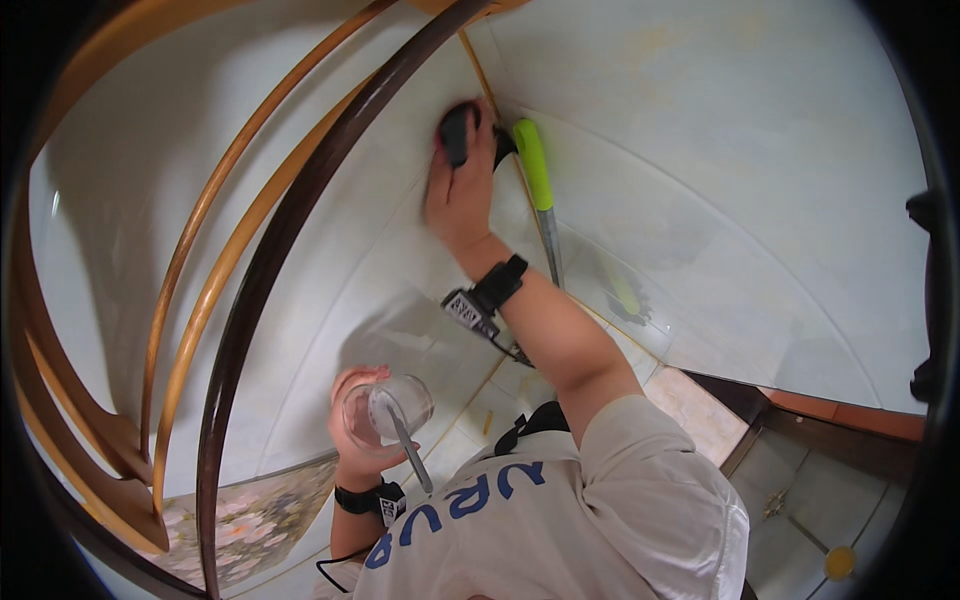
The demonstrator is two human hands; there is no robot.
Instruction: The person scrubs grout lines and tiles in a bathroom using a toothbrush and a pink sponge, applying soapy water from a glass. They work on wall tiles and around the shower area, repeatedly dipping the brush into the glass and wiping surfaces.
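My right hand (461, 187) is raised against the pale tiled wall beside a corner, its fingers round a dark rounded object (456, 135) whose kind I cannot tell. Lower down, my left hand (352, 424) holds a clear cup (420, 397) with some whitish content at its bottom. A grey handle or spoon-like utensil (409, 446) sticks out over the cup's rim. Just right of my right hand, a tool with a lime-green grip (533, 165) and a grey metal shaft stands along the corner; its other end is hidden behind my forearm.
Curved wooden bars (262, 277), light and dark brown, fill the left side close by. Glossy tiled walls (712, 187) meet at the corner. A floral tile band (247, 525) runs at lower left. A brown wooden frame (840, 439) and grey floor tiles lie at lower right.
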